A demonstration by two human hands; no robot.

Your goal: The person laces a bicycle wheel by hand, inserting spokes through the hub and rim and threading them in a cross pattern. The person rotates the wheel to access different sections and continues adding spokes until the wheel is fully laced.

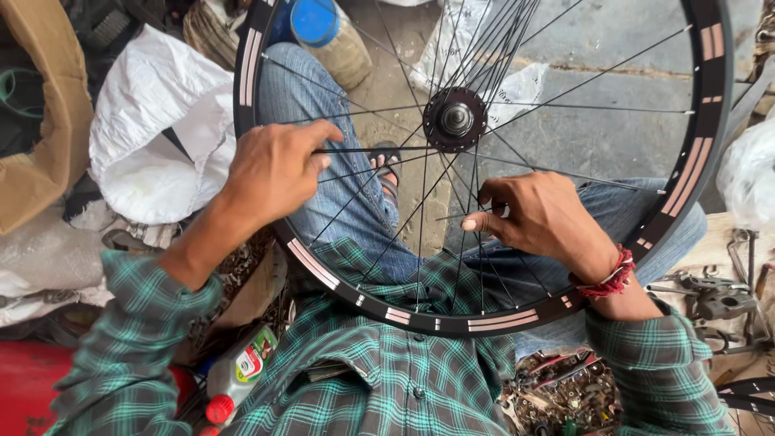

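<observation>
A black wheel [484, 161] is being steadied across the lap, its top cut off by the frame, while a dark spoke [363, 149] running to the hub [456, 119] is being pinched by the closed left hand [274, 169]. A second spoke [460, 215] is being gripped by the curled fingers of the right hand [545, 218], its far end being lost among the others. A bottle [238, 373] beside the knee is being partly hidden by the sleeve.
</observation>
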